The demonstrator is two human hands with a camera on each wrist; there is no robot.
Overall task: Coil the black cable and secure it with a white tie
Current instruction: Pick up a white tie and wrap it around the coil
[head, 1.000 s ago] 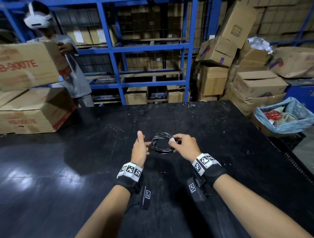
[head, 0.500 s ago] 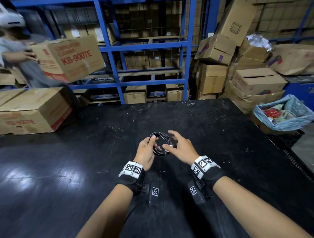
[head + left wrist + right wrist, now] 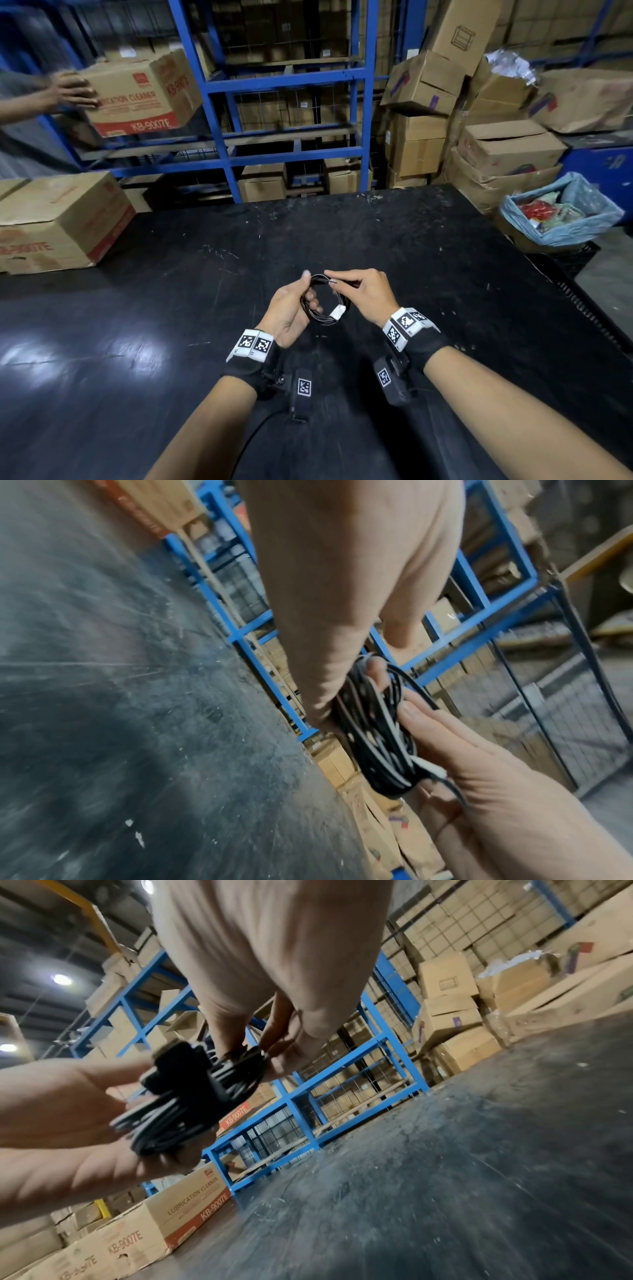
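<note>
Both hands held a small coil of thin black cable just above the near middle of a scuffed black table. The left hand cupped the coil's left side, fingers curled round the bundled loops. The right hand pinched the far edge of the coil between thumb and fingertips. A short white tie wrapped the strands on the near right side. The cable looked light, smooth and springy, likely to loosen if released, so gripping across all the loops beside the tie seemed safest. Cardboard boxes and blue metal shelving stood beyond the table.
</note>
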